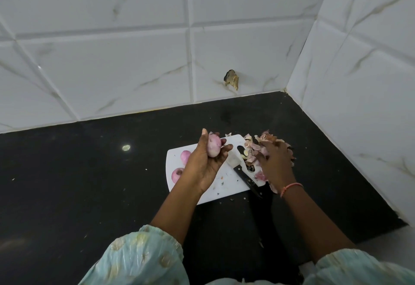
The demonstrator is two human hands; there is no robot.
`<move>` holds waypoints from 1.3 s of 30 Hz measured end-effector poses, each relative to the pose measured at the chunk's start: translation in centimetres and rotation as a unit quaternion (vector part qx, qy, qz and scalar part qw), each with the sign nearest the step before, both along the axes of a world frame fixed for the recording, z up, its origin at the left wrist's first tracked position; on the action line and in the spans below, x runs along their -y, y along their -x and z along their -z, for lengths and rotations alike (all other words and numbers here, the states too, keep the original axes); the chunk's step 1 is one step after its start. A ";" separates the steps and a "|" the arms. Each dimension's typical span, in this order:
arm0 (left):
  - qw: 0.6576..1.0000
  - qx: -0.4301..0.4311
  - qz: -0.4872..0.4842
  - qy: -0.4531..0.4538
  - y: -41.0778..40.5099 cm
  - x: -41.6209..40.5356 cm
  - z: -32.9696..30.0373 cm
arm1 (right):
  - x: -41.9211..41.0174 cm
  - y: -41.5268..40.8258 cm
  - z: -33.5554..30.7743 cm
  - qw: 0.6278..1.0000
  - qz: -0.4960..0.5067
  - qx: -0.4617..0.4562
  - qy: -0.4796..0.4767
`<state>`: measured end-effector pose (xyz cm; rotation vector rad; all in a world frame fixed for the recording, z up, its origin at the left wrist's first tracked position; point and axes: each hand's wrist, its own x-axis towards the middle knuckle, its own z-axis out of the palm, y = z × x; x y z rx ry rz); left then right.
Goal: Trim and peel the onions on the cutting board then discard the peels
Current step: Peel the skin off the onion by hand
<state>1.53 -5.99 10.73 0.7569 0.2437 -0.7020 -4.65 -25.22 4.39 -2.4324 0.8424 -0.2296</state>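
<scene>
Here the left hand (205,161) cups a smooth round onion (213,148); the right hand (275,161), loose-fingered, rests on papery peels (253,150).

Left hand (205,161) hides parts of two onions (179,165) on cutting board (215,190). Right hand (275,161) covers peels (253,150); grip possibly closed, unclear. Knife (243,175) blade blurred.

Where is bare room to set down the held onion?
The cutting board has bare room in its near middle, between the two peeled onions and the knife. Its right end is crowded with peels, where the right hand works.
</scene>
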 end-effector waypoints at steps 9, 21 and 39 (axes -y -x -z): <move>0.924 0.305 -0.048 -0.228 1.9 0.8 -0.1 | -10.1 0.4 -7.5 0.953 -0.136 0.249 -0.107; 0.903 0.361 -0.061 -0.225 2.2 1.0 1.1 | -9.3 -0.3 -6.6 0.960 -0.158 0.230 0.010; 0.986 0.145 0.029 -0.073 1.3 0.5 0.6 | -7.0 -0.7 -5.1 0.949 -0.033 0.200 -0.242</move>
